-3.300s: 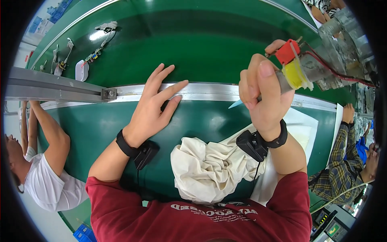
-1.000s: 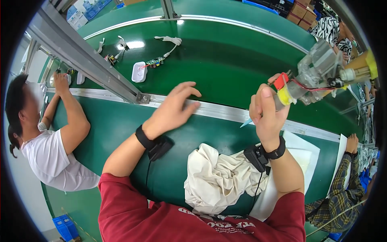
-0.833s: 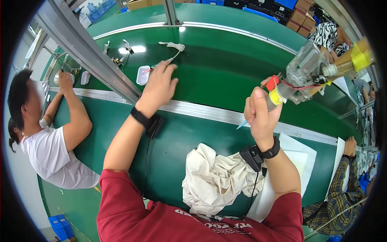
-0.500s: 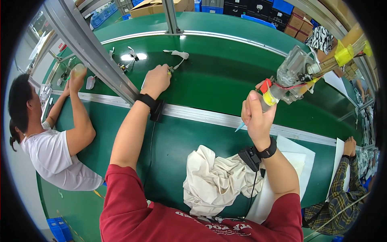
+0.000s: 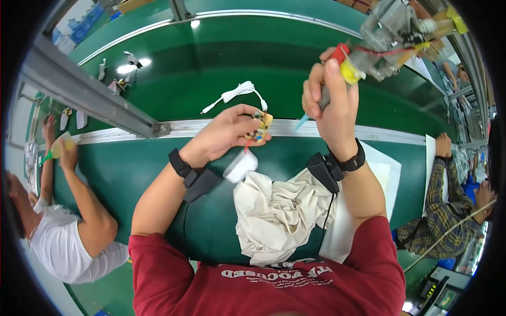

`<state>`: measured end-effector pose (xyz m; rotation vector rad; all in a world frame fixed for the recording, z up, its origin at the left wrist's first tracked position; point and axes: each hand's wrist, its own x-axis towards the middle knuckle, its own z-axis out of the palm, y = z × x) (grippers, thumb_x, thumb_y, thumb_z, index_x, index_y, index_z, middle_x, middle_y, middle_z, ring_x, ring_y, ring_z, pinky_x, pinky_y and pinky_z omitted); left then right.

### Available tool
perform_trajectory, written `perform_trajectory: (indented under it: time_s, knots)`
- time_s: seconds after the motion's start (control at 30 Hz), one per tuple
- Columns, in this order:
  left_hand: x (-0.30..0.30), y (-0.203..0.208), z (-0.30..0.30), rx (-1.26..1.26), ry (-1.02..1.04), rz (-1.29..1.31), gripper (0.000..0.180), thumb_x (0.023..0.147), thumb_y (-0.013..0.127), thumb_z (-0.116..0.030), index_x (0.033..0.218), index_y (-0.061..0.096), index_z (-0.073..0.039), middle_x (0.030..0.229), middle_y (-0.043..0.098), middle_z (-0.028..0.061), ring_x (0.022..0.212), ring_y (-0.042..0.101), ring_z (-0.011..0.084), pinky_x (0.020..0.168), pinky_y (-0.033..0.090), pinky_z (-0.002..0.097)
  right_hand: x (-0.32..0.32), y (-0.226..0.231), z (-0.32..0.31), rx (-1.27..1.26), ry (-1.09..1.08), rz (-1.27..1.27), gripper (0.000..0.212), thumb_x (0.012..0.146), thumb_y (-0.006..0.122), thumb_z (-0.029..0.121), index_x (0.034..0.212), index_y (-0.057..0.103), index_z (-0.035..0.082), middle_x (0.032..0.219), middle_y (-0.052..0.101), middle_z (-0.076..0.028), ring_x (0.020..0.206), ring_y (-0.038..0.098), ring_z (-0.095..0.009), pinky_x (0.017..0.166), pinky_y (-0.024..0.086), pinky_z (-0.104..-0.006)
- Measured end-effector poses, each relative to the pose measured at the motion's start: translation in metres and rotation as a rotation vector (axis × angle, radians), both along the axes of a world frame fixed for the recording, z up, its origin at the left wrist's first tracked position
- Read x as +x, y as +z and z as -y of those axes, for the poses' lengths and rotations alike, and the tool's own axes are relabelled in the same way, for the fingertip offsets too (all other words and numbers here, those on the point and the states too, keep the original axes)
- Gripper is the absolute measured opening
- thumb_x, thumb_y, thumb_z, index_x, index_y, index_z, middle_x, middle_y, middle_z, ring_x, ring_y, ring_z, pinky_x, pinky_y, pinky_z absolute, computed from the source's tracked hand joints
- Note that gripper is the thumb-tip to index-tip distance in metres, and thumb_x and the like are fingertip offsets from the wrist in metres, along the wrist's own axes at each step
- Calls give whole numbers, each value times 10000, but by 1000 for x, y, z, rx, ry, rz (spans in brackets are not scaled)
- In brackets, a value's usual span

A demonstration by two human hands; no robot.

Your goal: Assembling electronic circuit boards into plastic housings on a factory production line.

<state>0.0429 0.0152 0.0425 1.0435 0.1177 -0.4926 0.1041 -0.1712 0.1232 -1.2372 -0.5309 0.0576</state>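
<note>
My left hand [image 5: 224,132] pinches a small yellowish circuit board [image 5: 261,126] above the metal rail. From the board, a bundled white cable [image 5: 238,93] reaches over the green belt surface. A rounded white plastic housing [image 5: 241,166] hangs below on a red wire. Closed around a grey hand tool [image 5: 325,98] with a pale blue pointed tip, my right hand [image 5: 337,108] stays above the rail. The tip points down and left, apart from the board. Yellow tape and a red part sit at the tool's upper end, beside a clear-plastic-wrapped assembly [image 5: 387,39].
A crumpled cream cloth [image 5: 279,213] and white sheets [image 5: 385,171] lie on the table before me. A slanted metal post [image 5: 89,84] stands left. Small cabled parts [image 5: 118,84] rest on the belt. Co-workers sit at both sides; the left one holds a yellowish bottle [image 5: 64,145].
My left hand has picked up the circuit board with its cable from the belt and drawn it nearer and right, toward the tool. My right hand still grips the tool.
</note>
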Motion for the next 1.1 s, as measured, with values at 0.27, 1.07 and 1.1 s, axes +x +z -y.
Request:
perform_trajectory:
  time_s: [0.27,1.07,1.1]
  knots:
    - [-1,-35,9,108,-103,341,332,904,600,-45,1204,465,-2,1085,606,79,965,598,126,825,495,269,2,1,-28,-22,-6,-15,242,972,470,285,1109,431,88,579,363,-6,387,293,-75,366,220,-240]
    - [-3,-37,11,26,-93,328,326,915,613,-86,1204,476,-19,830,611,16,599,474,32,510,389,199,2,-27,-33,25,45,-10,266,946,459,263,1152,373,117,537,336,-13,345,251,-80,336,192,-241]
    - [-3,-38,11,24,-91,337,328,916,613,-89,1205,476,-17,828,610,17,598,473,33,511,388,199,2,-27,-33,26,44,-15,263,947,459,263,1148,372,118,537,336,-14,344,253,-80,335,193,-241]
